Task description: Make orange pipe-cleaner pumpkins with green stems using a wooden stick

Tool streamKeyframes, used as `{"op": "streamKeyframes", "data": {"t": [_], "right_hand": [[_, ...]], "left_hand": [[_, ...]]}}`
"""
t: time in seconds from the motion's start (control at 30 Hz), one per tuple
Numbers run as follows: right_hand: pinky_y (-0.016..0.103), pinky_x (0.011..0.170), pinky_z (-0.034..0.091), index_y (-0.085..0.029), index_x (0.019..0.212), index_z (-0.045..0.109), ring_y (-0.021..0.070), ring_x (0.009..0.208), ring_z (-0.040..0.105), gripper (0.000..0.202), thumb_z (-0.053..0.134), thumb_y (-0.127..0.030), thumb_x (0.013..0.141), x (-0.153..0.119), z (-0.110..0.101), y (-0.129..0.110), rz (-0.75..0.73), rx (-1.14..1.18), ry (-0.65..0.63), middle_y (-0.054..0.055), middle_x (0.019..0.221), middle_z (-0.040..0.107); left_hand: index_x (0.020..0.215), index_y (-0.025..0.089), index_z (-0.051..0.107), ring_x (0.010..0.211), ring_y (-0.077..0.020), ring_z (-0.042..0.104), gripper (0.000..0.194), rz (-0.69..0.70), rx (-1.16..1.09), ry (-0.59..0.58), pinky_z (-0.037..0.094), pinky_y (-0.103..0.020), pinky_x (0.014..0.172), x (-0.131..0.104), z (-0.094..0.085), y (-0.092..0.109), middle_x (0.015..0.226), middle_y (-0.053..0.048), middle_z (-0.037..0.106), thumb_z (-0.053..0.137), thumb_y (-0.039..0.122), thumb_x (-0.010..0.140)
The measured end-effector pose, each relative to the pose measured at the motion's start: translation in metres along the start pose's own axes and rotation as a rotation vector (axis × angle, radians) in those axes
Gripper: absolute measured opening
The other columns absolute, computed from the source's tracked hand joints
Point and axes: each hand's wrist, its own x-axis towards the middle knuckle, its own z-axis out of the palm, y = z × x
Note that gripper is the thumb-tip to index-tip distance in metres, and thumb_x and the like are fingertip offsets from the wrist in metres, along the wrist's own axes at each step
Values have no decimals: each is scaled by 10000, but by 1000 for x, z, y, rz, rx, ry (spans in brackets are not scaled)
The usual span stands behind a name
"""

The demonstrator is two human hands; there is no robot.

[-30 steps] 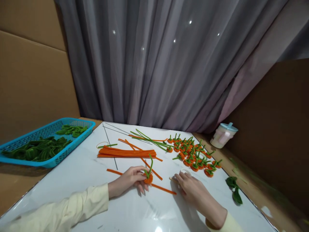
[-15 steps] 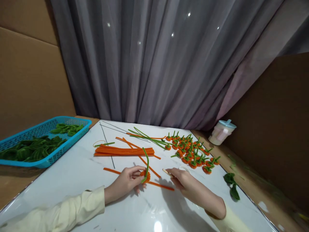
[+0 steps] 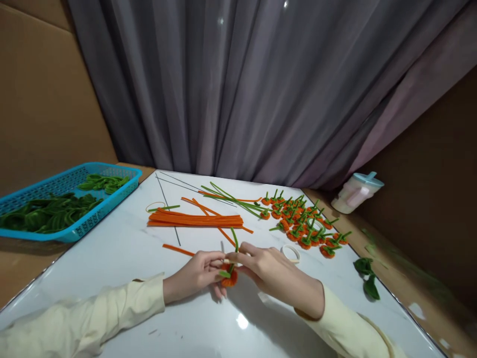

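Observation:
My left hand [image 3: 201, 272] pinches a small orange pipe-cleaner pumpkin [image 3: 229, 279] with a green pipe-cleaner stem [image 3: 236, 239] standing up from it. My right hand [image 3: 266, 264] has its fingers closed at the base of that stem, touching the piece from the right. A short pale strip [image 3: 226, 261] shows between the fingertips of both hands; its material is too small to tell, and the right fingers hide part of it. Beneath the hands lies an orange pipe cleaner [image 3: 178, 249], partly covered.
Beyond the hands lie an orange pipe-cleaner bundle [image 3: 196, 219] and loose green pipe cleaners [image 3: 238, 201]. Finished-looking pumpkins [image 3: 294, 223] cluster at right near a white ring [image 3: 290, 254]. A blue basket [image 3: 74, 233] holds green pieces; leaves [image 3: 367, 278] and a lidded cup [image 3: 356, 194] are right.
My right hand has moved left, bringing the pale strip to the pumpkin in my left hand. The white ring is now more exposed. The view has shifted slightly.

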Motion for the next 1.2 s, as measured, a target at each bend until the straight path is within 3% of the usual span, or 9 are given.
{"op": "streamKeyframes", "data": {"t": [0.13, 0.23, 0.37, 0.53, 0.67, 0.8, 1.0, 1.07, 1.2], "right_hand": [[229, 485, 249, -184, 897, 594, 70, 570, 504, 136, 464, -223, 908, 6, -3, 7, -20, -31, 40, 73, 1108, 535], [226, 507, 256, -163, 830, 583, 84, 576, 501, 142, 473, -212, 905, 7, -3, 9, -10, 34, -30, 47, 893, 603], [227, 492, 207, -172, 769, 581, 83, 495, 411, 148, 493, -201, 884, 8, 2, 8, 60, 56, -98, -8, 603, 544], [218, 469, 166, -169, 724, 582, 70, 445, 242, 170, 527, -237, 869, 11, 4, 14, 101, 126, -127, -48, 503, 420], [188, 471, 212, -151, 671, 547, 54, 434, 278, 208, 532, -223, 865, 13, -3, 26, 95, 293, -237, -51, 488, 434], [188, 471, 217, -146, 661, 551, 53, 435, 317, 179, 514, -114, 833, 13, -9, 31, 84, 290, -313, -48, 486, 443], [195, 465, 211, -152, 693, 567, 61, 446, 315, 153, 515, -120, 834, 13, -8, 29, 83, 189, -316, -48, 501, 428], [187, 473, 249, -147, 790, 595, 67, 464, 379, 109, 521, -187, 861, 12, -9, 32, 101, 239, -324, -28, 550, 506], [201, 580, 364, -150, 1050, 591, 115, 649, 544, 223, 460, -270, 916, 6, -16, 39, 60, 304, -202, 48, 801, 638]], "left_hand": [[853, 113, 607, 512, -154, 643, 323, -40, -51, 17, 525, -226, 482, 1, -3, -1, 646, -42, 640, 692, 390, 710], [879, 112, 623, 523, -162, 652, 307, -56, -46, 8, 536, -238, 495, 2, -6, -2, 667, -53, 654, 689, 366, 719], [910, 104, 630, 511, -166, 648, 314, -82, -32, 1, 527, -238, 481, 1, -8, 0, 655, -66, 662, 672, 362, 736], [933, 94, 630, 523, -173, 643, 320, -127, -54, 0, 525, -259, 500, 2, -10, 4, 654, -81, 668, 660, 349, 743], [969, 96, 607, 520, -176, 640, 346, -148, -77, -2, 521, -261, 499, 4, -13, 5, 638, -82, 667, 670, 334, 726], [930, 93, 611, 529, -176, 645, 304, -152, -57, -29, 524, -262, 509, 4, -14, 4, 667, -91, 671, 660, 320, 735], [953, 101, 610, 587, -181, 663, 265, -129, -71, -75, 539, -270, 544, 2, -14, 4, 720, -85, 675, 636, 291, 770], [988, 110, 609, 615, -186, 670, 277, -140, -81, -101, 546, -281, 569, 2, -14, 6, 746, -78, 675, 640, 278, 770], [1007, 119, 613, 597, -174, 671, 287, -194, -68, -149, 546, -268, 570, 3, -17, 7, 763, -64, 673, 656, 261, 761]]}}
